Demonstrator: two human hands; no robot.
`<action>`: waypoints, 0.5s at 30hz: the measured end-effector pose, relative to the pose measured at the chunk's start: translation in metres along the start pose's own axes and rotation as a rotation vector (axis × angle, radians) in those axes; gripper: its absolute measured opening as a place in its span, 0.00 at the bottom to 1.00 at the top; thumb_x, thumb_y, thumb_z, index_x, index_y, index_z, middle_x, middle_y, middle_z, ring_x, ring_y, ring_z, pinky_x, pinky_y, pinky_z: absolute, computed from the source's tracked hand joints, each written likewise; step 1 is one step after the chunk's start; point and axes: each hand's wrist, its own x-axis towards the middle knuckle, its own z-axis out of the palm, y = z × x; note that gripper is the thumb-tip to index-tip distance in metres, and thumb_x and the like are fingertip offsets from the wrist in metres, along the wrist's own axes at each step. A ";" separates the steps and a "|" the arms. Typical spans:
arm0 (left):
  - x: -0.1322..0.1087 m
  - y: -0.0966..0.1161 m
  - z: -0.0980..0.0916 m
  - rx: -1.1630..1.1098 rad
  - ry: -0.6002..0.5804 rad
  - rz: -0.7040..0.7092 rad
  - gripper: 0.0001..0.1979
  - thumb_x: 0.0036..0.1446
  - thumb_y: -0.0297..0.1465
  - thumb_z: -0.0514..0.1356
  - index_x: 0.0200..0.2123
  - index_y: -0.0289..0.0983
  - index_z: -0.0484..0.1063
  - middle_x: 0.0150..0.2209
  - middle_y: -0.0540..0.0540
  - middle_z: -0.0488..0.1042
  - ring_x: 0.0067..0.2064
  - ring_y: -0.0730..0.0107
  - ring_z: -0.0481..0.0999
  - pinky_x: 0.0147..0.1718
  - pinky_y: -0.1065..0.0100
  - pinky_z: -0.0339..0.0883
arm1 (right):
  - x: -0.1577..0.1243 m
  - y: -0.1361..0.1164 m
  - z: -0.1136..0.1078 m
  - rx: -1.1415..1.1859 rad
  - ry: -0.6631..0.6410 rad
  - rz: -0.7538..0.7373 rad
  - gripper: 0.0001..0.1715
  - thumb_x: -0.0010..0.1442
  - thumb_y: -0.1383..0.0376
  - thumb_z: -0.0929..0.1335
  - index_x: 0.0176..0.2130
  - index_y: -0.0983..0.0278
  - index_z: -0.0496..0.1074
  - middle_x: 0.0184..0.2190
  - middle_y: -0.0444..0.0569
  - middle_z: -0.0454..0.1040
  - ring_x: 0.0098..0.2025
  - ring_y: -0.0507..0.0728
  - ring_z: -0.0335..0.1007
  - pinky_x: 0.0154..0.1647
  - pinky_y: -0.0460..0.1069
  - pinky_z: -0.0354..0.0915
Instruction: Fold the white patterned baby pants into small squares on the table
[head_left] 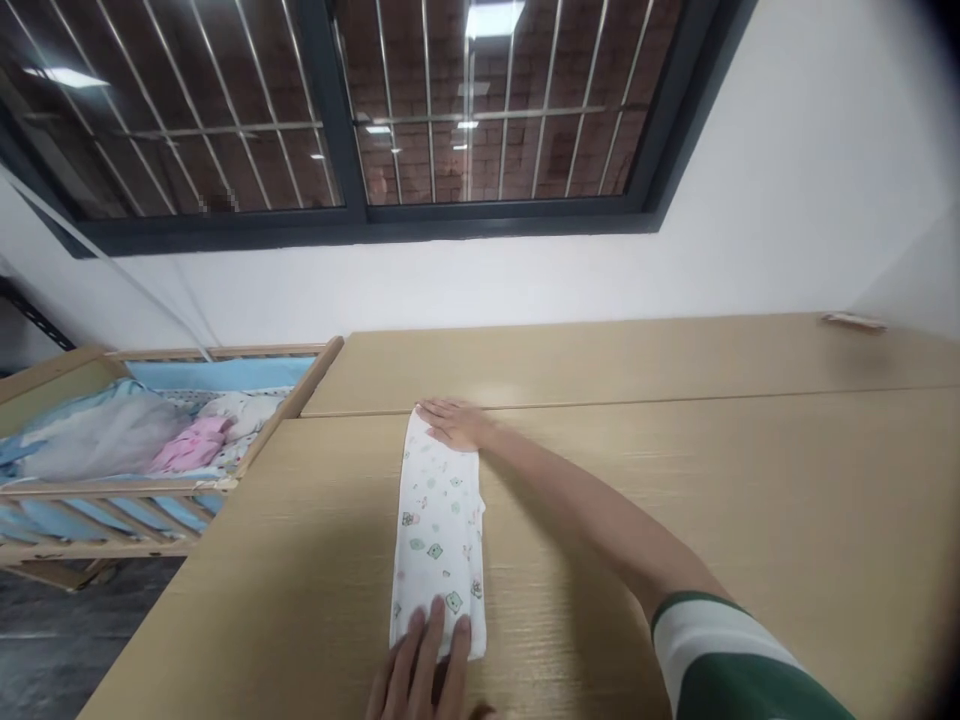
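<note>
A white cloth [439,520] printed with small green and pink figures lies folded into a long narrow strip on the wooden tabletop [315,600]. My right hand [454,425] rests flat on the far end of the strip, its fingers stretched out toward the left. At the near end, my left hand [424,670] has its fingers extended, with the tips on or just over the cloth's edge. The lower part of my left hand is cut off by the bottom of the picture.
To the left stands a wooden crib [116,490] with blue lining, holding a pink cloth [196,442] and other bedding. A barred window [502,220] is above the table. A small flat object [853,321] lies at the far right. A seam crosses the tabletop.
</note>
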 end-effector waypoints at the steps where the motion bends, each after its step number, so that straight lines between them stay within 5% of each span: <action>1: 0.005 -0.010 -0.003 -0.053 -0.018 0.035 0.23 0.67 0.47 0.52 0.55 0.41 0.74 0.51 0.43 0.80 0.47 0.59 0.81 0.40 0.62 0.73 | -0.004 -0.008 -0.006 -0.041 0.024 0.016 0.32 0.72 0.62 0.61 0.70 0.68 0.57 0.72 0.57 0.52 0.74 0.63 0.44 0.74 0.59 0.40; 4: 0.022 -0.040 -0.016 -0.153 -0.067 0.082 0.17 0.65 0.41 0.58 0.54 0.43 0.74 0.49 0.46 0.81 0.45 0.64 0.81 0.39 0.64 0.73 | -0.033 -0.048 -0.023 -0.107 0.092 0.007 0.29 0.68 0.68 0.63 0.67 0.70 0.63 0.70 0.63 0.57 0.71 0.67 0.53 0.70 0.62 0.49; 8: 0.033 -0.062 -0.037 -0.246 -0.105 0.140 0.14 0.67 0.39 0.56 0.50 0.41 0.74 0.49 0.45 0.81 0.47 0.66 0.81 0.42 0.66 0.74 | -0.118 -0.125 -0.029 0.055 0.046 -0.065 0.20 0.72 0.63 0.60 0.56 0.66 0.73 0.52 0.58 0.76 0.53 0.61 0.73 0.56 0.57 0.68; 12: 0.019 -0.061 -0.047 -0.315 -0.109 0.190 0.19 0.68 0.43 0.56 0.53 0.38 0.73 0.51 0.44 0.80 0.50 0.65 0.80 0.46 0.68 0.76 | -0.210 -0.191 -0.014 0.151 -0.030 -0.091 0.27 0.71 0.52 0.63 0.60 0.64 0.70 0.58 0.57 0.73 0.59 0.61 0.70 0.62 0.56 0.63; 15: 0.007 -0.055 -0.048 -0.395 -0.112 0.258 0.14 0.70 0.36 0.53 0.52 0.40 0.74 0.49 0.47 0.81 0.47 0.69 0.81 0.45 0.71 0.76 | -0.252 -0.215 0.011 0.077 0.025 -0.026 0.30 0.69 0.51 0.65 0.62 0.65 0.67 0.64 0.58 0.68 0.65 0.65 0.62 0.69 0.60 0.56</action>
